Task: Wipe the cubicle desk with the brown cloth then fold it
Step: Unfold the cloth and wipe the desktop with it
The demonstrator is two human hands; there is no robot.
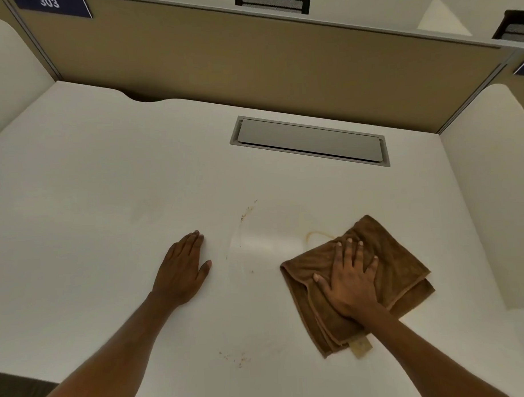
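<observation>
The brown cloth (396, 262) lies loosely folded on the white cubicle desk (106, 189), right of centre. My right hand (351, 281) presses flat on top of it with fingers spread. My left hand (183, 269) rests palm down on the bare desk to the left, holding nothing. A yellowish ring stain (317, 235) shows at the cloth's far-left edge. Brown specks (248, 212) dot the desk beyond the hands, and more crumbs (236, 358) sit near the front edge. A damp streak (265, 242) shines between my hands.
A grey cable hatch (309, 141) is set into the desk at the back. Tan partition panels (220, 66) wall the back, with white side dividers (492, 190) left and right. The desk's front edge runs along the bottom left.
</observation>
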